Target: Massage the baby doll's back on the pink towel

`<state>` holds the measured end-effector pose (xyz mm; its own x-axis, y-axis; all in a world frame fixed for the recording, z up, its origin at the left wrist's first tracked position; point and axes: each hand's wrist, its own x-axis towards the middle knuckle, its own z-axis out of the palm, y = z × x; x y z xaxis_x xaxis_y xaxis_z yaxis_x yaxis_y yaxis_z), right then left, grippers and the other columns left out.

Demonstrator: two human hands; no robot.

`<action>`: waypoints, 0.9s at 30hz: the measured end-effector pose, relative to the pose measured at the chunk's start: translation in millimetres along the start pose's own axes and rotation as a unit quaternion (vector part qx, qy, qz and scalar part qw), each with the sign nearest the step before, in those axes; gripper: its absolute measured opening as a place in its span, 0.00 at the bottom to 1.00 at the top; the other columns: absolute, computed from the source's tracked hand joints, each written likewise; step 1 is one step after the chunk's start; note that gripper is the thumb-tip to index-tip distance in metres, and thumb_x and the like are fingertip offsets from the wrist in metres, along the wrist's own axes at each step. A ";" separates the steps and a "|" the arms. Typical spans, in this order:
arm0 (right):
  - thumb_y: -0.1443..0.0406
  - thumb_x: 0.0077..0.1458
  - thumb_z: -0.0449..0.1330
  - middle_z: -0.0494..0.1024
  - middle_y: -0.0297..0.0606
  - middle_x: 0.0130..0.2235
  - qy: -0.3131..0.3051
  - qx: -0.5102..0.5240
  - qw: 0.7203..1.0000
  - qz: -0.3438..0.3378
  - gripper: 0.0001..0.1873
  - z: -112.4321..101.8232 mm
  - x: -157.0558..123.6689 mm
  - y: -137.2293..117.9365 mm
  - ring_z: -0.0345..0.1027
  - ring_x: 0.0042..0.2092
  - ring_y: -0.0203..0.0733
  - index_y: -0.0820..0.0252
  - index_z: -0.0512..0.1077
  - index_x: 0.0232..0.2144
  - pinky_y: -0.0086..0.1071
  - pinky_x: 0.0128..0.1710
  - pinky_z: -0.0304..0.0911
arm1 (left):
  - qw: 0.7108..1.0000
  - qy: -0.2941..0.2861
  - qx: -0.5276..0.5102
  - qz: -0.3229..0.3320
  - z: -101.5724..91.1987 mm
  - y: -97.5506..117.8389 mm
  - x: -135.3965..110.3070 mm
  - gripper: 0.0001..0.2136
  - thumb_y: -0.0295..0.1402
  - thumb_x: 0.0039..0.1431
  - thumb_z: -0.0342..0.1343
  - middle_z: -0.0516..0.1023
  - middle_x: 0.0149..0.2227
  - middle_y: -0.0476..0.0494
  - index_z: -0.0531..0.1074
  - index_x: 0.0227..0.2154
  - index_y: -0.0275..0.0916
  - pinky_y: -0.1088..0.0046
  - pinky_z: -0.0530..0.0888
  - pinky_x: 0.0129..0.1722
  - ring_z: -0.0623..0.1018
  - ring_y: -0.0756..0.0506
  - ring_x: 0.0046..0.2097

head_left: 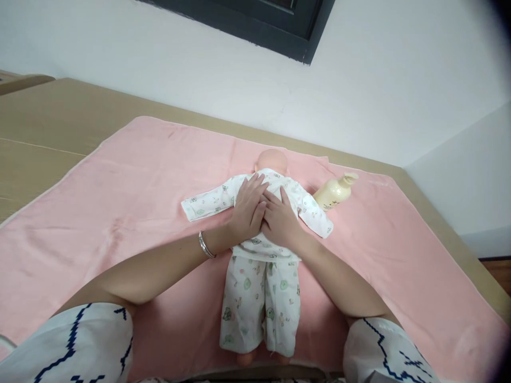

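A baby doll (262,298) lies face down, its bald head pointing away from me and its feet toward me. It wears a white long-sleeved top and matching trousers with small green prints. My left hand (249,207) rests flat on the doll's upper back, fingers stretched out. Beside it, my right hand (280,217) also lies flat on the back, its fingertips meeting those of the left. Both palms face down on the cloth. A silver bracelet (206,245) circles my left wrist.
A cream pump bottle (334,192) lies tilted by the doll's right-side sleeve. Under everything spreads a pink blanket (159,175) on a wooden tabletop (88,101). A white wall (223,64) with a dark-framed window (279,26) stands behind.
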<state>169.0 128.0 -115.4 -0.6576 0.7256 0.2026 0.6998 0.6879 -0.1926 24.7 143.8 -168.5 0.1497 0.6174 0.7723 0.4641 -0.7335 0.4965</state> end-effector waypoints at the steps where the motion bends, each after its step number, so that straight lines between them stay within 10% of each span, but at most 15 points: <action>1: 0.68 0.63 0.49 0.68 0.41 0.67 0.005 0.011 1.000 0.000 0.26 -1.9 3.0 9.3 0.48 0.73 0.51 0.58 0.69 0.62 0.60 0.73 0.24 | 1.000 -0.017 0.011 0.009 -0.3 0.3 0.5 0.23 0.39 0.73 0.36 0.62 0.69 0.30 0.60 0.65 0.36 0.47 0.54 0.73 0.57 0.39 0.73; 8: 0.60 0.70 0.44 0.54 0.60 0.71 0.061 -0.047 0.981 0.177 0.31 -3.4 4.3 31.1 0.45 0.73 0.62 0.72 0.56 0.69 0.61 0.69 0.47 | 0.997 -0.075 -0.006 0.026 2.1 -5.5 2.1 0.25 0.40 0.74 0.37 0.61 0.69 0.30 0.57 0.68 0.36 0.49 0.60 0.71 0.59 0.38 0.72; 12: 0.67 0.65 0.49 0.67 0.59 0.65 0.014 -0.085 0.995 0.042 0.28 2.2 -5.7 -3.4 0.49 0.71 0.63 0.75 0.65 0.64 0.63 0.72 0.36 | 0.996 -0.058 -0.029 0.067 0.2 -7.7 0.6 0.24 0.40 0.74 0.35 0.65 0.68 0.33 0.59 0.67 0.39 0.46 0.61 0.70 0.61 0.38 0.71; 16: 0.69 0.62 0.50 0.78 0.45 0.57 0.022 -0.011 1.000 -0.014 0.24 0.4 -0.2 14.9 0.56 0.69 0.52 0.62 0.75 0.57 0.56 0.74 0.36 | 0.997 -0.060 -0.001 0.056 0.5 -8.0 0.1 0.22 0.39 0.74 0.38 0.66 0.67 0.33 0.62 0.65 0.38 0.44 0.61 0.70 0.59 0.37 0.72; 21: 0.60 0.69 0.46 0.58 0.50 0.71 0.079 0.028 0.989 0.123 0.29 -2.5 10.3 48.9 0.46 0.73 0.54 0.67 0.63 0.66 0.54 0.72 0.44 | 0.995 -0.091 0.029 0.018 3.3 -5.7 -0.3 0.22 0.39 0.74 0.40 0.63 0.68 0.32 0.62 0.65 0.38 0.49 0.61 0.70 0.62 0.39 0.71; 27: 0.57 0.71 0.44 0.53 0.66 0.70 0.031 -0.032 0.970 0.239 0.36 -2.2 -1.1 12.5 0.44 0.73 0.64 0.82 0.51 0.69 0.54 0.71 0.47 | 0.977 -0.158 0.115 -0.089 2.9 -14.9 19.1 0.24 0.41 0.74 0.35 0.61 0.69 0.30 0.66 0.62 0.36 0.43 0.56 0.70 0.58 0.35 0.73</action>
<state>179.0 135.7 -116.0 -0.2364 0.9580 0.1621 0.9381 0.2685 -0.2190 23.2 167.3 -162.3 0.2936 0.8130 0.5028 0.6854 -0.5457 0.4822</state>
